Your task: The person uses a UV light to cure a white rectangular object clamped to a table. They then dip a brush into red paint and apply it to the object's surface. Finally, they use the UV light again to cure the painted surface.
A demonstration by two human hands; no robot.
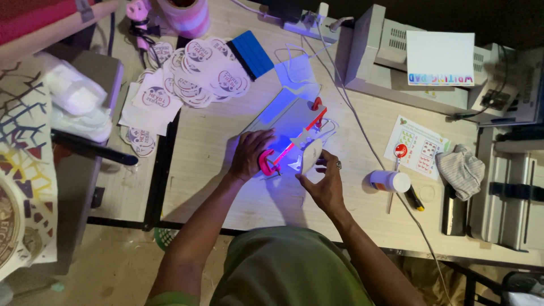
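Observation:
A small device [294, 116] with a grey plate, red knobs and a red bar lies on the wooden table [209, 164], lit by blue-violet light. My left hand [249, 154] rests on its near end, fingers curled by a pink round knob [265, 162]. My right hand [323, 181] holds a white oval piece [311, 154] upright against the red bar, pinched between thumb and fingers. A ring is on one right finger.
A pile of round printed stickers [187, 79] and a blue squeegee [252, 52] lie at the back left. A white bottle [390, 181], a printed sheet [416, 146], a cloth [462, 170] and grey machines [396, 62] stand at right. Cables cross the table.

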